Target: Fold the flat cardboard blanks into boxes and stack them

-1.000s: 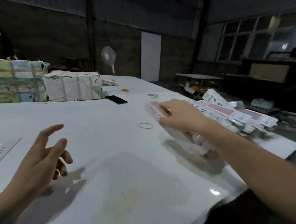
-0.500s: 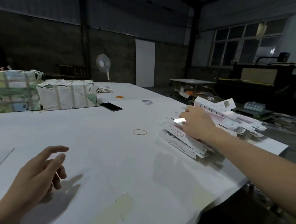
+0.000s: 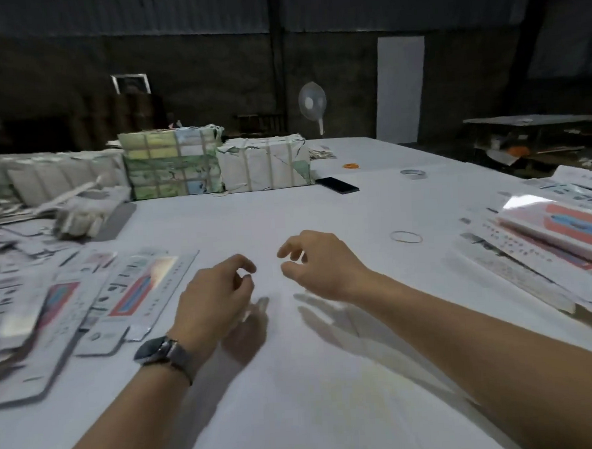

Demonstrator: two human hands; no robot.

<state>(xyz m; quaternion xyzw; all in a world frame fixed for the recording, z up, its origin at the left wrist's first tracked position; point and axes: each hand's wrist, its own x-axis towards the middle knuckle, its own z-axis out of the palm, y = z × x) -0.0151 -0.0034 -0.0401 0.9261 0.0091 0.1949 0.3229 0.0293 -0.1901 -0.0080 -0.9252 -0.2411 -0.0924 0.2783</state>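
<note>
1. Flat cardboard blanks (image 3: 133, 294) lie spread at centre left of the frame, printed face up, long axis running from lower left toward upper right. They sit just left of the left hand, apart from it.
2. A second heap, the folded flat boxes (image 3: 543, 256), lies at the right edge, well apart from the right hand, long axis running toward the lower right.
3. Left hand (image 3: 212, 297), watch on the wrist, hangs over bare table with fingers loosely curled, thumb near the forefinger; holds nothing visible.
4. Right hand (image 3: 319, 262) hangs beside it, fingers loosely curled, holding nothing.
5. Judgement: the next blank comes from the left spread. The left hand is nearer and needs a short sideways reach.
6. Table (image 3: 330, 377) is white and wide. No open containers here. Two strapped, wrapped bundles (image 3: 216, 166) stand at upper centre; contents hidden.
7. Outward: rubber band (image 3: 406, 236), black phone (image 3: 337, 185), tape roll (image 3: 412, 174), fan (image 3: 312, 103) behind.
</note>
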